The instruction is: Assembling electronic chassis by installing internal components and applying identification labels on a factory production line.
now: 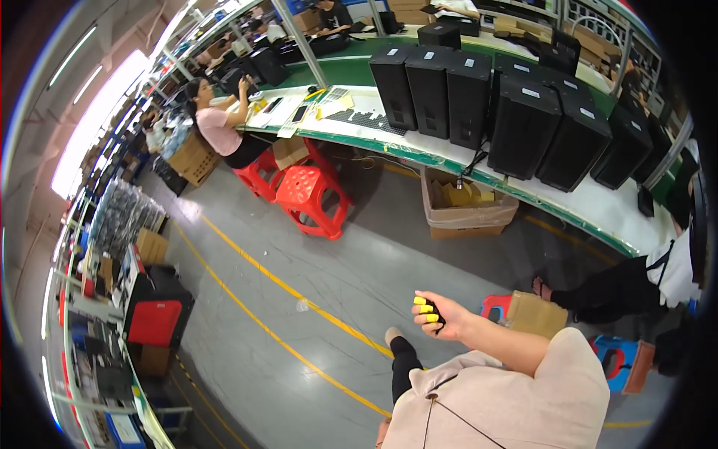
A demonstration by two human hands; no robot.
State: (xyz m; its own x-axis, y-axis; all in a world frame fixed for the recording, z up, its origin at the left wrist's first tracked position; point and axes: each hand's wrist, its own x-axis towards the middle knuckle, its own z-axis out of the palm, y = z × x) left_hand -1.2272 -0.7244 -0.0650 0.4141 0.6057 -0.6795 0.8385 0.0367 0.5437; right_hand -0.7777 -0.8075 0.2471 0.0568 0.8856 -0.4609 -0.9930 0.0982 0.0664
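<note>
My right hand [440,317] is held out in front of my body over the floor, its fingers curled round a small black object [437,315]. What that object is I cannot make out, as the fingers cover most of it. Yellow wraps [427,309] sit on several of the fingers. Of my left side only a sliver of skin [384,429] shows at the lower edge beside my light pink top; its fingers are hidden.
Tall black boxy cabinets [523,123] stand on the long green-edged workbench [359,141]. Below it are a carton [471,213] and red stools [308,193]. A seated person [221,127] works at far left; another person [636,288] is at right. Yellow lines [280,280] cross the grey floor.
</note>
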